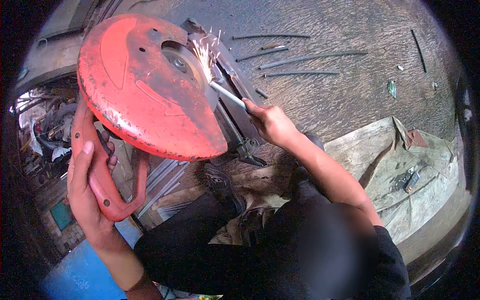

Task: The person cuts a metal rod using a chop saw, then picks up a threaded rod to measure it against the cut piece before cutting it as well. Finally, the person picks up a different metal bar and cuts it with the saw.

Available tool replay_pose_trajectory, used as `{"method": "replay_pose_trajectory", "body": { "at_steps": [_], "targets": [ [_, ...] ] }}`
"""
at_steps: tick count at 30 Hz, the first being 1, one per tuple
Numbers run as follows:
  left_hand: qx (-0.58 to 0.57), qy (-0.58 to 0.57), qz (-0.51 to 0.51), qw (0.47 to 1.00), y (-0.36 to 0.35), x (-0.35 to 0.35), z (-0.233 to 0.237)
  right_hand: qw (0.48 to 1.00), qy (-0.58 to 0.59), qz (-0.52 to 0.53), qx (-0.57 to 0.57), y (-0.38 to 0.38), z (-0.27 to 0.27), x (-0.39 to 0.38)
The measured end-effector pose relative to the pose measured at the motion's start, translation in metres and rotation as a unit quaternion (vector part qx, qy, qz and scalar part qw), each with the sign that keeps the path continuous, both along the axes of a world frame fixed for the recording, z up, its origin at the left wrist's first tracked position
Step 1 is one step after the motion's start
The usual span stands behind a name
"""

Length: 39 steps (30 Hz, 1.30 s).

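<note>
A red, worn blade guard (145, 100) of a cut-off saw fills the upper left. Wrapped around the saw's red D-shaped handle (95, 172) is my left hand (85, 185), thumb resting on its side. My right hand (272, 125) grips a thin grey metal rod (229, 93) near its lower end. The rod's far tip meets the edge of the cutting disc (207, 80), and sparks (204, 57) fly upward from that point. Beneath the disc lies the saw's metal base (240, 115), with a clamp screw (232, 127). The guard hides most of the disc.
Several dark rods (312, 59) lie on the rough ground at the upper right. A dirty sheet (420, 200) spreads at the right, with a small packet (410, 180) on it. More cut rods (162, 182) lie below the saw. Clutter (55, 125) stands at the left.
</note>
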<state>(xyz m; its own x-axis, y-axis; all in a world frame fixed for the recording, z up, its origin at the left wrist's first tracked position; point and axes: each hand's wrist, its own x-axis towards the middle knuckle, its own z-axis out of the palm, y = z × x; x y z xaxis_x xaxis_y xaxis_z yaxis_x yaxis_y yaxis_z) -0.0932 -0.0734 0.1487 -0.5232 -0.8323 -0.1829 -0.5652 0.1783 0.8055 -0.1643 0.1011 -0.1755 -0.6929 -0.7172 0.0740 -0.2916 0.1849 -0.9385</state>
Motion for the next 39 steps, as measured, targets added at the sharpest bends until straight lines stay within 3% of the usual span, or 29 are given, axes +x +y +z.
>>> {"method": "replay_pose_trajectory", "body": {
  "at_steps": [4,7,9,13,15,18,20,23,25,26,28,32,35,39],
  "targets": [
    [0.000,0.011,0.021,1.000,0.003,-0.003,0.000,0.999,0.020,0.022,0.024,0.009,0.007,-0.006],
    [0.009,-0.037,-0.048,0.998,-0.007,0.002,0.003,0.995,-0.083,0.020,-0.058,0.011,0.004,-0.011],
    [0.013,-0.032,-0.054,0.998,-0.008,0.003,0.002,0.936,-0.337,0.051,-0.083,0.010,0.002,-0.013],
    [-0.008,-0.013,-0.011,1.000,0.001,-0.001,-0.001,0.893,-0.430,0.070,-0.116,0.011,0.012,-0.015],
    [-0.007,0.000,0.002,1.000,0.003,-0.002,-0.002,0.884,-0.449,0.112,-0.070,0.010,0.012,-0.013],
    [-0.006,-0.003,0.005,1.000,0.004,-0.002,-0.002,0.925,-0.359,0.076,-0.100,0.000,0.010,-0.002],
    [-0.006,-0.005,0.006,1.000,0.003,-0.001,-0.002,0.912,-0.392,0.079,-0.087,0.002,0.018,-0.003],
    [-0.004,-0.005,0.008,1.000,0.003,-0.002,-0.001,0.931,-0.339,0.071,-0.116,-0.001,0.014,0.000],
    [-0.002,-0.004,0.010,1.000,0.003,-0.002,-0.001,0.967,-0.243,0.048,-0.059,-0.003,0.006,0.003],
    [0.002,0.000,0.013,1.000,0.003,-0.001,-0.001,0.967,-0.243,0.048,-0.059,-0.004,0.002,0.005],
    [0.006,0.005,0.017,1.000,0.002,-0.001,-0.001,0.989,-0.129,0.005,-0.075,-0.007,0.001,0.007],
    [0.006,0.001,0.011,1.000,0.002,0.000,0.000,0.986,-0.164,0.030,-0.008,-0.002,0.017,0.001],
    [0.005,0.001,0.009,1.000,0.003,-0.001,-0.001,0.994,-0.107,0.008,-0.035,-0.003,0.013,0.003],
    [0.015,-0.008,-0.015,1.000,0.001,0.000,0.001,0.995,-0.096,0.018,0.015,-0.001,0.015,0.001]
  ]
}}
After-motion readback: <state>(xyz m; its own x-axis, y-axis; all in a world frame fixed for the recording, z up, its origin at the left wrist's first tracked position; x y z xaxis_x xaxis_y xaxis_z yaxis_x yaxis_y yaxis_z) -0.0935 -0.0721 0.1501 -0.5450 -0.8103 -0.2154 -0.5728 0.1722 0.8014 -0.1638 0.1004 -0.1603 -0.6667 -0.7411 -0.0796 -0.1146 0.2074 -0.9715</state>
